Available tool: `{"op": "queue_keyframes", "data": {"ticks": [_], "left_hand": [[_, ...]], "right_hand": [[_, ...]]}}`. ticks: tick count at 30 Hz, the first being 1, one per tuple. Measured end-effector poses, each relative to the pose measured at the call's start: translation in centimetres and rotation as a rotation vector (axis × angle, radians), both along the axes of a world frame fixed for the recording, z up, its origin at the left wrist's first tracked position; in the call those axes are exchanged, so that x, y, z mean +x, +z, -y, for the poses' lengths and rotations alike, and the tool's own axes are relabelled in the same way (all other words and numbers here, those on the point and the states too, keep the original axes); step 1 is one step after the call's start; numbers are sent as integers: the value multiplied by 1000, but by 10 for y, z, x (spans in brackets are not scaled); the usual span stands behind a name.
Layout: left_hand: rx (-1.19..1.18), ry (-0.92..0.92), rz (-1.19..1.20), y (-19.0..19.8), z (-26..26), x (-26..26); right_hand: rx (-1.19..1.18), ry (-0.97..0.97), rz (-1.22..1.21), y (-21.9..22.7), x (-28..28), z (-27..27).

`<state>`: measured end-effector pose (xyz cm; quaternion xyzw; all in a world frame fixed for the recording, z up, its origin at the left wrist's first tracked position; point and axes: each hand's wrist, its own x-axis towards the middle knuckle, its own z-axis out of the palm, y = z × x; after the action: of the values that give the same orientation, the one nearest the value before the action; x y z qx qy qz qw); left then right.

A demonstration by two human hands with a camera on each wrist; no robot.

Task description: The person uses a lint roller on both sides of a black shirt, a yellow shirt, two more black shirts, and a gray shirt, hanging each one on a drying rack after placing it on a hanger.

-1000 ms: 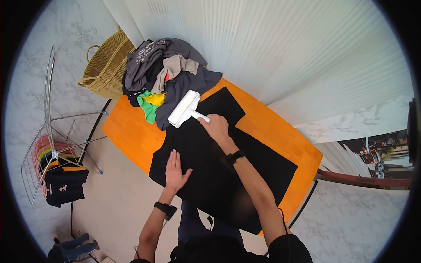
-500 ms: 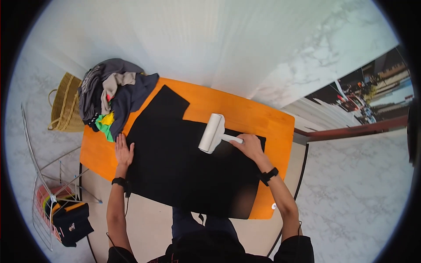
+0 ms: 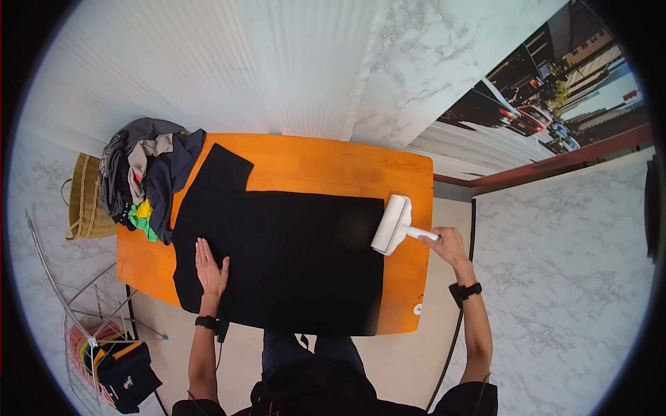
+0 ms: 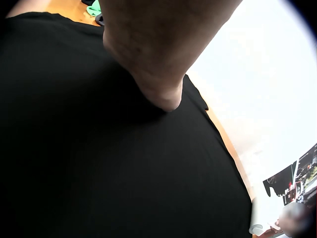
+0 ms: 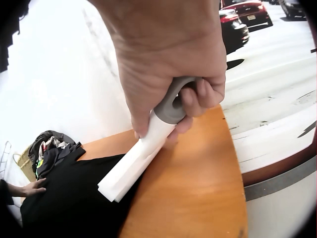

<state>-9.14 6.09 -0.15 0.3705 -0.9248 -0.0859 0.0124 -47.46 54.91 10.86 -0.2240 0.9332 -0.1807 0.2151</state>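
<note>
A black shirt [image 3: 298, 256] lies spread flat on the orange wooden table [image 3: 312, 163]. My left hand [image 3: 211, 272] rests on it with straight fingers, near its left part; the left wrist view shows that hand [image 4: 158, 74] against the black cloth. At the shirt's right edge is a white lint roller [image 3: 392, 225], its handle gripped by my right hand [image 3: 449, 244]. In the right wrist view the fingers of my right hand [image 5: 173, 64] curl round the grey handle end of the roller [image 5: 133, 166]. Whether the roller touches the cloth I cannot tell.
Crumpled clothes [image 3: 149, 173] are heaped at the table's left end, beside a wicker basket [image 3: 90, 201]. A metal drying rack [image 3: 90, 333] with hung clothes stands at lower left. A wall runs behind the table, with a street picture [image 3: 548, 90] at the right.
The roller has travelled right across the shirt from its upper left part to its right edge, held in my right hand. My left hand stays on the cloth's left part. The view has shifted right.
</note>
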Motion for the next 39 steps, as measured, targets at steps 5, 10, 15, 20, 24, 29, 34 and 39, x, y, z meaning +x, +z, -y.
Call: {"op": "queue_keyframes", "data": {"ticks": [5, 10, 15, 20, 24, 29, 34, 39], "left_hand": [[127, -71, -103, 17, -48, 30], [245, 7, -165, 18, -90, 59], [336, 38, -196, 8, -104, 83], [361, 18, -264, 3, -103, 88], [359, -4, -285, 4, -102, 89], [354, -70, -268, 12, -93, 85], [322, -216, -293, 14, -74, 38], [287, -358, -242, 9, -64, -14]], "right_hand": [[-71, -15, 100, -2, 54, 55], [-177, 302, -16, -40, 112, 208], [-221, 470, -8, -47, 166, 359], [-284, 546, -29, -62, 217, 471], [-342, 459, -5, -66, 261, 507], [-432, 199, 12, -48, 252, 433], [-332, -158, -183, -50, 217, 285], [-287, -453, -348, -76, 168, 185]]}}
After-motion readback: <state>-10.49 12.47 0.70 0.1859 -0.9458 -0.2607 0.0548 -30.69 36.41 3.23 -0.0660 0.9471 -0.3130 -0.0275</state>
